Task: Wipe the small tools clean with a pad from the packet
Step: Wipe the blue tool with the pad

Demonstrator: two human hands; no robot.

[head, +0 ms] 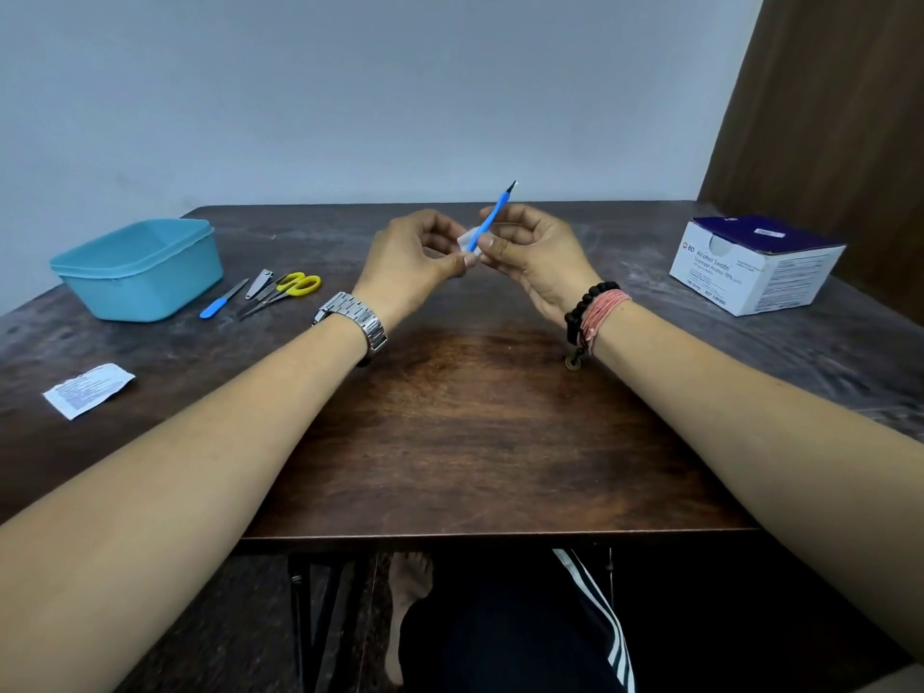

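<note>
Both hands are raised above the middle of the dark wooden table (465,422). My right hand (532,257) pinches a thin blue-handled tool (492,215) that points up and away, its dark tip at the top. My left hand (415,265) pinches a small white pad (470,241) wrapped against the tool's lower end. On the table to the left lie a blue-handled file (222,298), nail clippers (259,283) and yellow-handled scissors (285,292). An opened white packet (89,390) lies at the near left.
A light blue plastic tub (137,267) stands at the far left beside the tools. A white and dark blue box of alcohol swabs (755,265) sits at the far right. A wall runs behind the table, a brown panel at the right.
</note>
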